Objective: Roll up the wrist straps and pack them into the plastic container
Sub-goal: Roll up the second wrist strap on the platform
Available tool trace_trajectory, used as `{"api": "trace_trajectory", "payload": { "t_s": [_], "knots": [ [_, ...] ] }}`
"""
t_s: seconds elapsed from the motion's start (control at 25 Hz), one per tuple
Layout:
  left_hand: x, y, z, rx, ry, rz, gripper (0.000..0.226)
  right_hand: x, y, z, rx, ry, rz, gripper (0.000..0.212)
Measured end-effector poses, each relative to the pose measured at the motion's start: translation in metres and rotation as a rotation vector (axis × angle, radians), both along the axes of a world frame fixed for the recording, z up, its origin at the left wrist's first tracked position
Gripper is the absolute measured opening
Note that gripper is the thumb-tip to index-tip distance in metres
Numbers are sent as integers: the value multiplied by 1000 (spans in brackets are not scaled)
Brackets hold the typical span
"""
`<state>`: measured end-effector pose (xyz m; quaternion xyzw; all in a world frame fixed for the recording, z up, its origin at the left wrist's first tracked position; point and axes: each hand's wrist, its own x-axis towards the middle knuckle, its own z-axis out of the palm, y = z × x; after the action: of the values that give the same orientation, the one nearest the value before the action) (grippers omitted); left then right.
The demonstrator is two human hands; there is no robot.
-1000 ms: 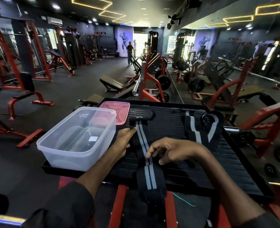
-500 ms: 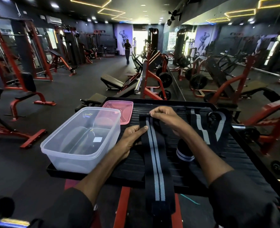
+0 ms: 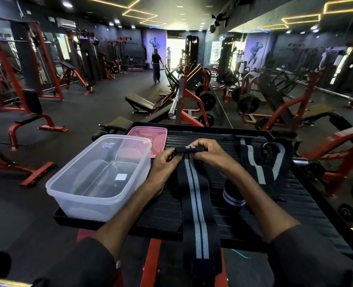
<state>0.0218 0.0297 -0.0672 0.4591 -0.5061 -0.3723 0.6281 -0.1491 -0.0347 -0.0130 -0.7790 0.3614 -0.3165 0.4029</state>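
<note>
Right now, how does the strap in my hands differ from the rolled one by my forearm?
The long black grey-striped strap lies unrolled; the black white-striped rolled strap is a bundle. Left hand and right hand pinch the long strap's far end; neither holds the rolled one. Both are black, striped.

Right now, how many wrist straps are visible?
3: long strap, far end pinched by left hand and right hand; rolled strap by right forearm; strap heap far right, maybe hiding another.

dark gym floor [image 3: 84, 112], red racks [image 3: 51, 79], neon ceiling lights [image 3: 140, 14]
</note>
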Motion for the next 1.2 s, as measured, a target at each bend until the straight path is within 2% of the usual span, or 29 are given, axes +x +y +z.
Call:
{"api": "trace_trajectory", "payload": {
  "t_s": [0.12,0.28,0.36,0.52,0.72,1.04,1.2],
  "knots": [
    [1,-2,-1,3,58,2,21,-8,10,23,165,-85,86,32],
    [-4,2,2,-19,100,-42,27,-13,14,31,278,-178,30,22],
    [-6,6,6,-45,111,-67,26,-14,15,24,221,-151,5,17],
    [-5,15,10,-2,138,-126,25,-21,19,13,46,-134,68,24],
    [-2,17,25,119,31,-186,26,-25,8,-3,-159,-180,96,16],
    [-4,19,29,-19,-162,1,20,-29,8,-9,-163,-220,124,16],
    [-10,22,32,-96,-199,67,20,-32,21,-6,-198,-231,137,16]
  ]
}}
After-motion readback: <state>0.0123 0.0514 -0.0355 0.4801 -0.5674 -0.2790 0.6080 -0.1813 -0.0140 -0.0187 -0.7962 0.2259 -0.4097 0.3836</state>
